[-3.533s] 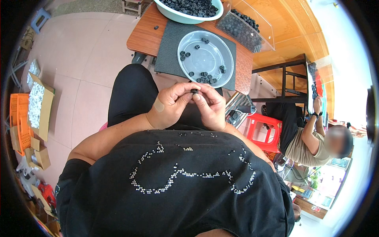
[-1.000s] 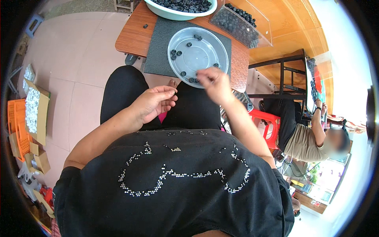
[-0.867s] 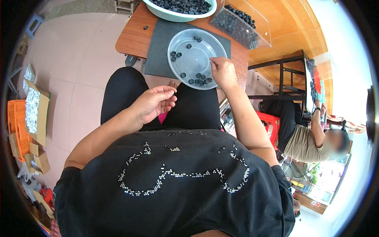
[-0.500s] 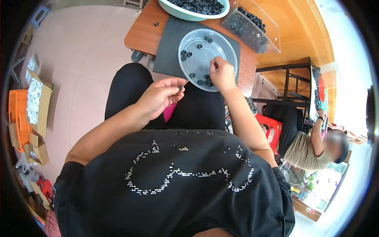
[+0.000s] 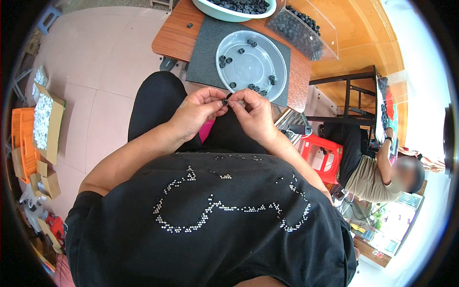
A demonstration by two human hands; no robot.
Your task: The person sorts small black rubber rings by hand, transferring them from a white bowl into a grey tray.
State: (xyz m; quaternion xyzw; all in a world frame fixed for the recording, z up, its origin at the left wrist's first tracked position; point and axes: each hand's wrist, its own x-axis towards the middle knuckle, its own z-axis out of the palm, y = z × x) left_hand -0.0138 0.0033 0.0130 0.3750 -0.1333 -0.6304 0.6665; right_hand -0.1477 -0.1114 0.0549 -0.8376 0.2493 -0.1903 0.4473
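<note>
Over my lap, my left hand (image 5: 200,111) pinches a small black cylindrical part (image 5: 224,102) between thumb and fingertips. My right hand (image 5: 253,112) meets it there, its thumb and forefinger closed on another small black piece (image 5: 229,95) that touches or nearly touches the first. Fingertips partly cover both pieces, so their exact fit is hidden. Just beyond my hands, a clear round plastic basin (image 5: 220,45) rests at the table's near side. Several small black ring-like parts (image 5: 228,60) lie scattered in it.
Under the basin is a dark mat (image 5: 203,67) on a brown wooden table (image 5: 167,40). Behind stand a pale green bowl (image 5: 234,16) and a clear bin (image 5: 306,38), both full of black parts. To the right are a red stool (image 5: 311,165) and a seated person (image 5: 368,179).
My right hand has come out of the basin toward my left hand, now holding a small black piece. My left hand has shifted slightly right and up. Parts in the basin have shifted.
</note>
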